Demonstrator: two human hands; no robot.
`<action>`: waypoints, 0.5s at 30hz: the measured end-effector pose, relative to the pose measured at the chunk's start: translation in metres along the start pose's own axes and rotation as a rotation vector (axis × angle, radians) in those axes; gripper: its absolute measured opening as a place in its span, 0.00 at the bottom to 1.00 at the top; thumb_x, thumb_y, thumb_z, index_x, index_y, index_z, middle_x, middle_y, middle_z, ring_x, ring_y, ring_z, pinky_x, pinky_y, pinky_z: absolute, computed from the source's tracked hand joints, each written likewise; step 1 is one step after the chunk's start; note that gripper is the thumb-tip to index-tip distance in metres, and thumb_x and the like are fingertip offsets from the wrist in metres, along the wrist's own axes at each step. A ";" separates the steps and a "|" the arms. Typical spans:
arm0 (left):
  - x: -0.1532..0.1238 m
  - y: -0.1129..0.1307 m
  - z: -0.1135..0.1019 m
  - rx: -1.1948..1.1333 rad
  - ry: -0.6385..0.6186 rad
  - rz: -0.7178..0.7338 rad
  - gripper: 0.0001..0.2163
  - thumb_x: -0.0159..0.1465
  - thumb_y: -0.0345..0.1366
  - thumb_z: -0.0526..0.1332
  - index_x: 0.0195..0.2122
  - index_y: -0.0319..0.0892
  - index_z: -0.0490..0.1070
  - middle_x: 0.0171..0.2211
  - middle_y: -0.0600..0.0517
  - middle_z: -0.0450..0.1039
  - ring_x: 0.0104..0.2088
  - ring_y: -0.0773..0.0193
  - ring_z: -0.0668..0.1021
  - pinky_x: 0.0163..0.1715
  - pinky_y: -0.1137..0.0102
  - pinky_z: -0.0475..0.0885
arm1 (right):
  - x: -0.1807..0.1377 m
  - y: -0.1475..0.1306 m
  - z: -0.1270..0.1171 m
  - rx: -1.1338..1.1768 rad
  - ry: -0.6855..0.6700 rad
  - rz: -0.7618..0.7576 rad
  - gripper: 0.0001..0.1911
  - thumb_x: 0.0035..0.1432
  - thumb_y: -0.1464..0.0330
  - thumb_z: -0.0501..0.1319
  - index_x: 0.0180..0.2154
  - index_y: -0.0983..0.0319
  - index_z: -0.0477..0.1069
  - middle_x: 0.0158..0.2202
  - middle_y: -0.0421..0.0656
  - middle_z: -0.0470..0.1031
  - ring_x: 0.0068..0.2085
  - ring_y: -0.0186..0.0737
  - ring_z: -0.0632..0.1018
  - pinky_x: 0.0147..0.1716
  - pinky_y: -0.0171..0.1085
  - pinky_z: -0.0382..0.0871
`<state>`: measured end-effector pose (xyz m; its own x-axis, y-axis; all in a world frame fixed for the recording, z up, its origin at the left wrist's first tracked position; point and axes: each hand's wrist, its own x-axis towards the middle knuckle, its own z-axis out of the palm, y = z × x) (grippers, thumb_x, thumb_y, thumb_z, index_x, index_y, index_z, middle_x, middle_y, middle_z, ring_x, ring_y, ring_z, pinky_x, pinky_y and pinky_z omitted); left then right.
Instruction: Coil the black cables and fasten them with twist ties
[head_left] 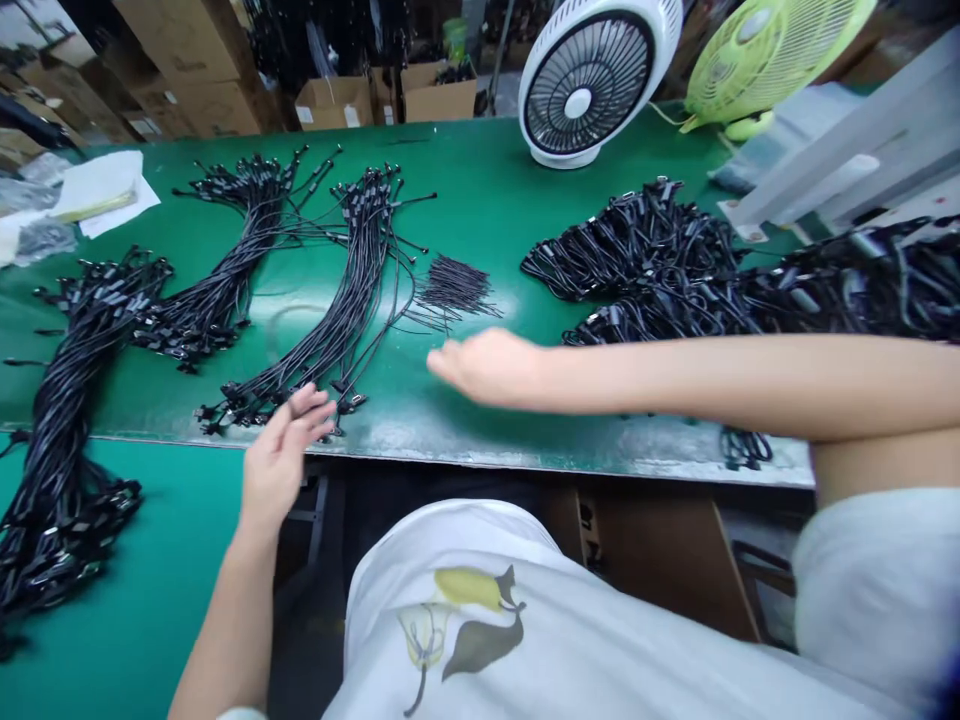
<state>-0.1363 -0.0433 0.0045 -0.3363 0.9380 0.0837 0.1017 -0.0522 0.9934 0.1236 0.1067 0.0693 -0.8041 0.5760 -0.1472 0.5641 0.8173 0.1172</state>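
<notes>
My left hand (283, 452) is beside the lower ends of a bundle of black cables (352, 280). Its fingers are slightly bent and apart, and no cable shows clearly in its grasp. Over the green table (480, 430), my right hand (487, 368) reaches in from the right, just below a small pile of short black ties (454, 286). The fingers of that hand are pressed together; whatever they may pinch is hidden and blurred.
More cable bundles lie on the left, one (247, 250) behind and another (71, 400) nearer. Heaps of coiled black cables (652, 250) cover the right. A white fan (589, 90) and a green fan (772, 50) stand at the back, papers (112, 190) at far left.
</notes>
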 end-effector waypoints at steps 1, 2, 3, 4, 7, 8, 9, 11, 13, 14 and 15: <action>0.002 0.000 0.017 0.131 -0.065 0.088 0.17 0.65 0.45 0.61 0.52 0.45 0.75 0.52 0.46 0.75 0.51 0.57 0.78 0.49 0.64 0.76 | -0.010 -0.020 0.004 0.053 -0.068 -0.125 0.13 0.63 0.73 0.49 0.43 0.63 0.71 0.33 0.48 0.76 0.27 0.38 0.73 0.25 0.35 0.56; 0.002 0.000 0.032 0.228 -0.167 0.137 0.16 0.65 0.44 0.61 0.50 0.44 0.76 0.51 0.45 0.76 0.53 0.55 0.76 0.53 0.61 0.73 | -0.016 -0.034 0.004 0.086 -0.078 -0.196 0.13 0.65 0.72 0.49 0.43 0.63 0.71 0.34 0.47 0.76 0.27 0.38 0.73 0.24 0.34 0.54; 0.001 0.000 0.044 0.285 -0.271 0.148 0.15 0.65 0.44 0.60 0.49 0.43 0.76 0.47 0.45 0.77 0.52 0.55 0.76 0.54 0.61 0.71 | -0.020 -0.042 0.002 0.108 -0.069 -0.231 0.14 0.67 0.70 0.47 0.44 0.64 0.71 0.35 0.48 0.76 0.28 0.38 0.73 0.24 0.34 0.52; -0.001 0.001 0.052 0.299 -0.367 0.117 0.15 0.66 0.44 0.59 0.47 0.42 0.77 0.41 0.46 0.78 0.48 0.56 0.77 0.52 0.61 0.72 | -0.020 -0.045 -0.002 0.114 -0.042 -0.222 0.16 0.69 0.68 0.45 0.45 0.65 0.70 0.37 0.49 0.76 0.30 0.38 0.74 0.24 0.34 0.51; -0.008 0.003 0.058 0.113 -0.499 -0.120 0.14 0.68 0.44 0.57 0.45 0.40 0.76 0.23 0.53 0.68 0.29 0.65 0.74 0.35 0.69 0.73 | -0.015 -0.029 -0.016 0.099 0.030 -0.095 0.19 0.70 0.61 0.47 0.45 0.66 0.71 0.40 0.51 0.76 0.35 0.40 0.75 0.26 0.33 0.51; -0.009 0.004 0.056 0.006 -0.504 -0.207 0.14 0.67 0.44 0.58 0.42 0.39 0.76 0.21 0.56 0.63 0.24 0.68 0.69 0.28 0.72 0.70 | -0.013 -0.019 -0.017 0.107 0.043 -0.067 0.19 0.70 0.59 0.48 0.44 0.65 0.72 0.41 0.50 0.76 0.36 0.40 0.75 0.27 0.33 0.52; -0.010 0.005 0.052 -0.109 -0.508 -0.289 0.13 0.66 0.43 0.60 0.39 0.39 0.76 0.19 0.58 0.58 0.20 0.71 0.64 0.23 0.75 0.66 | -0.012 -0.008 -0.017 0.124 0.061 -0.050 0.19 0.69 0.58 0.50 0.43 0.65 0.72 0.41 0.49 0.76 0.37 0.40 0.75 0.28 0.33 0.52; -0.010 0.010 0.042 -0.347 -0.503 -0.420 0.12 0.64 0.42 0.63 0.33 0.37 0.75 0.17 0.60 0.51 0.17 0.75 0.56 0.16 0.79 0.59 | -0.012 0.016 -0.010 0.199 0.110 -0.042 0.17 0.68 0.58 0.52 0.42 0.64 0.73 0.42 0.48 0.76 0.39 0.40 0.75 0.29 0.34 0.54; -0.008 0.017 0.030 -0.580 -0.430 -0.474 0.11 0.64 0.40 0.63 0.30 0.37 0.73 0.17 0.62 0.45 0.15 0.77 0.51 0.12 0.82 0.54 | -0.016 0.038 0.003 0.315 0.157 -0.031 0.16 0.67 0.58 0.54 0.44 0.62 0.73 0.42 0.46 0.77 0.40 0.40 0.75 0.32 0.34 0.57; -0.007 0.021 0.025 -0.687 -0.354 -0.465 0.10 0.65 0.38 0.62 0.30 0.38 0.72 0.17 0.62 0.44 0.14 0.77 0.50 0.11 0.84 0.53 | -0.018 0.047 0.011 0.375 0.177 -0.016 0.16 0.66 0.58 0.55 0.45 0.62 0.73 0.42 0.45 0.77 0.40 0.40 0.75 0.33 0.35 0.58; -0.005 0.025 0.019 -0.777 -0.260 -0.440 0.09 0.66 0.37 0.60 0.30 0.38 0.72 0.17 0.62 0.44 0.14 0.77 0.50 0.11 0.85 0.52 | -0.021 0.055 0.020 0.428 0.200 0.003 0.16 0.66 0.59 0.55 0.46 0.61 0.72 0.42 0.45 0.78 0.40 0.40 0.75 0.34 0.35 0.60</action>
<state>-0.1142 -0.0424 0.0272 0.0338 0.9702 -0.2401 -0.6725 0.1998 0.7126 0.1756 0.1400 0.0595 -0.7990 0.5993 0.0491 0.5595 0.7709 -0.3044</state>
